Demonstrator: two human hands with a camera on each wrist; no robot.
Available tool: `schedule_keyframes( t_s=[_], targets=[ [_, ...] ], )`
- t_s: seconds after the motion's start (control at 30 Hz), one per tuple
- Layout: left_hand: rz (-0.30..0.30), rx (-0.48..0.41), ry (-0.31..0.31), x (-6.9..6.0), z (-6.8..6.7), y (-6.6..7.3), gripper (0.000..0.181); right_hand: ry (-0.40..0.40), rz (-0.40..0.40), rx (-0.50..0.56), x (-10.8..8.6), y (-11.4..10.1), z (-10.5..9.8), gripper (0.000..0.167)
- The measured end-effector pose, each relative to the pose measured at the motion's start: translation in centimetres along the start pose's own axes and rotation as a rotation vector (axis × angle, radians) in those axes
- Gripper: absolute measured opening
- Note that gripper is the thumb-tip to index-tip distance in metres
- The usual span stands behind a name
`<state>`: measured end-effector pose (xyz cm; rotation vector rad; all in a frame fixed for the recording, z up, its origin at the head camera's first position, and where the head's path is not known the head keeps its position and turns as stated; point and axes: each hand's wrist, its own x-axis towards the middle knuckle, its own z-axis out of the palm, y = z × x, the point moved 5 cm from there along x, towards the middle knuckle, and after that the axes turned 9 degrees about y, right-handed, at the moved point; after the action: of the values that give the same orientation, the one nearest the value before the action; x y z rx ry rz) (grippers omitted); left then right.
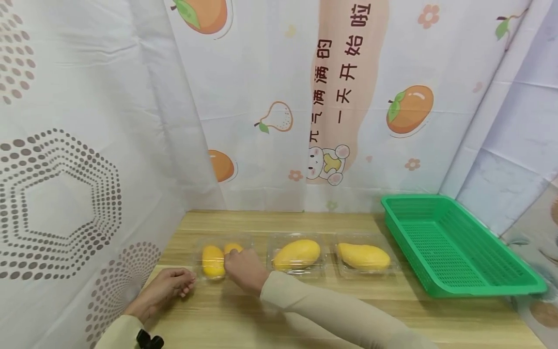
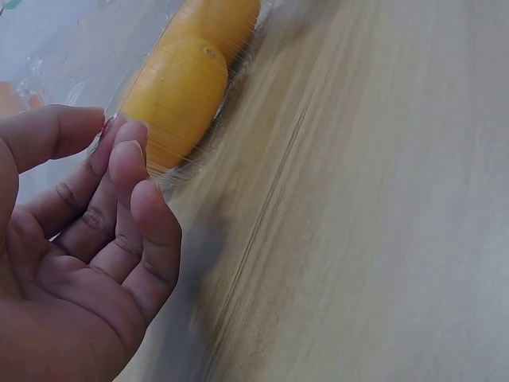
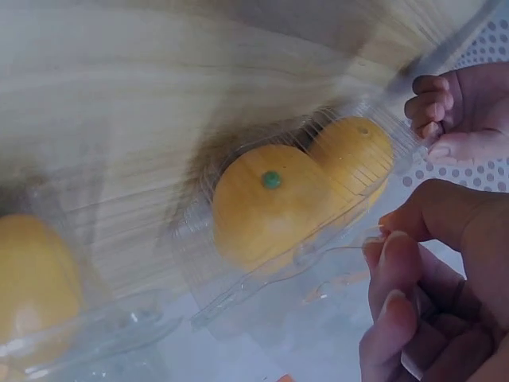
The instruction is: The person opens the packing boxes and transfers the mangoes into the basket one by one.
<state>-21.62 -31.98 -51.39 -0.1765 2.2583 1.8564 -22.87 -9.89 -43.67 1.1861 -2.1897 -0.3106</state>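
Note:
A clear plastic box [image 1: 197, 256] with two yellow mangoes [image 1: 212, 261] inside lies at the left of the wooden table. My left hand [image 1: 163, 291] is at the box's near left corner, thumb and forefinger pinching its thin edge in the left wrist view. Reaching over from the right, my right hand [image 1: 246, 271] partly covers one mango in the head view. Its thumb and forefinger pinch the box's clear rim in the right wrist view, where one mango [image 3: 266, 211] shows a green stem spot. Whether the lid is fastened I cannot tell.
Two more clear boxes, each with one mango [image 1: 298, 254] [image 1: 364, 257], stand in a row to the right. A green plastic basket [image 1: 479, 292] sits at the table's right side. Printed curtains [image 1: 261, 58] hang behind and at both sides.

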Motion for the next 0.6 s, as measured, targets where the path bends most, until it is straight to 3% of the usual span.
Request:
schedule_keyframes(
  t_s=[0.27,0.6],
  targets=[
    [-0.005,0.037,0.016,-0.2,-0.2,0.1,0.035,0.004,0.047,0.118,0.3,0.6,0.0,0.012],
    [-0.004,0.031,0.015,0.2,0.0,0.0,0.032,-0.090,0.078,0.223,0.7,1.2,0.3,0.011]
  ],
)
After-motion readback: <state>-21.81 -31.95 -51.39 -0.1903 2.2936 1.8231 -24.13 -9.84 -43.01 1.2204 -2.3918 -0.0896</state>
